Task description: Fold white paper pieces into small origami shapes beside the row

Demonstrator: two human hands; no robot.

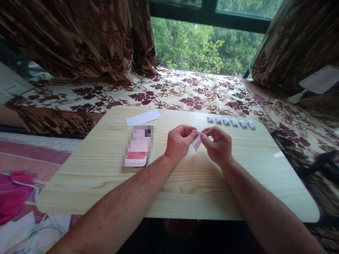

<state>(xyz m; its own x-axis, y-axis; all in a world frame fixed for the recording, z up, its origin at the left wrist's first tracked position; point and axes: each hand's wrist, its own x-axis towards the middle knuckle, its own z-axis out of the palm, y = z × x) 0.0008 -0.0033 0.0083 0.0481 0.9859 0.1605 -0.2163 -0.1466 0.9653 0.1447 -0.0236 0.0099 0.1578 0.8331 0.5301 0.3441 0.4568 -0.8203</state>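
Pinching thin, pointed white paper [196, 142] with both hands [178, 142] [219, 145]

Folded paper [196, 143]: read as plain white, with a faint lilac cast. Row of small folded pieces [234, 122]: showed white, with grey shading. Loose paper strip [143, 117]: showed plain white, tinged lilac. Table [196, 197]: wore pale cream wood grain, streaked in tan. Phone-shaped item [138, 143]: was pixelated, but gave pale pink, with a red band low down and a near-black patch at an upper corner. Sill cloth [190, 91]: carried maroon blossoms and brown scrolling stems on off-white. Curtain [100, 38]: bore dark florals on brown. Window frame [209, 16]: looked dark green. Foliage [196, 47]: ranged from mid green to yellow-green. Crumpled cloth [16, 194]: was vivid magenta.
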